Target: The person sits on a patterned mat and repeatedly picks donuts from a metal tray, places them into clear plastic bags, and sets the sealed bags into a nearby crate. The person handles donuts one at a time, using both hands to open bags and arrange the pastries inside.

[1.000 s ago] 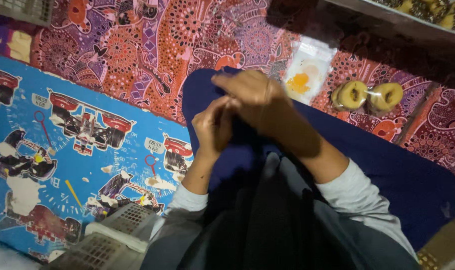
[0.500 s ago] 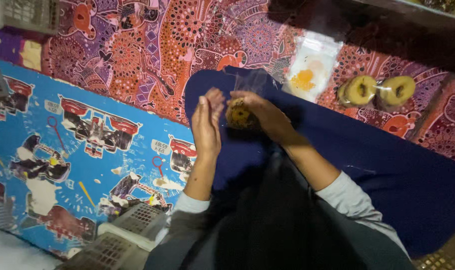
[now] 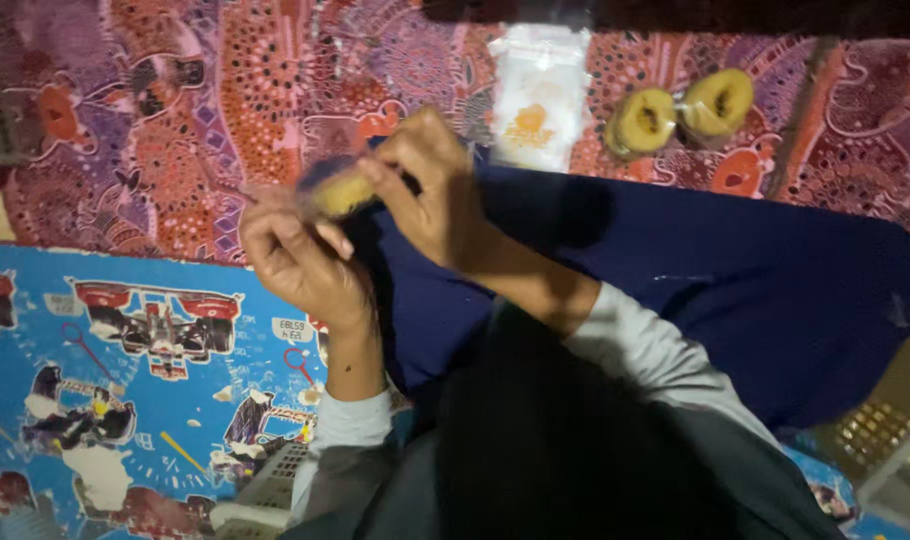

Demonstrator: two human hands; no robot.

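Both hands have swung left since half a second ago, off the middle of the dark blue cloth (image 3: 735, 270) and up to its left edge, and the yellow ring has gone with them. Right now the left hand (image 3: 295, 262) sits just past that edge, over the patterned purple-and-red fabric (image 3: 175, 110), fingers curled in, fingertips up against the yellow ring (image 3: 340, 192). The right hand (image 3: 430, 195) comes over from above the cloth's top-left corner, fingers bent down, pinching the same ring from the other side. So both hands are closed on it, the ring held between them in the air, blurred, seemingly in a clear wrapper, though that is hard to make out.

Beyond the far edge of the cloth, a white packet (image 3: 537, 95) with an orange mark lies flat on the patterned fabric. To the right of that, also beyond the cloth's far edge, two more yellow rings (image 3: 680, 110) sit side by side, touching, wrapped in clear plastic. Left of the cloth and nearer the person, a bright blue printed sheet (image 3: 95, 370) with cartoon cars covers the surface. Grey sleeves reach to both wrists, and dark hair hangs over the cloth's near side.
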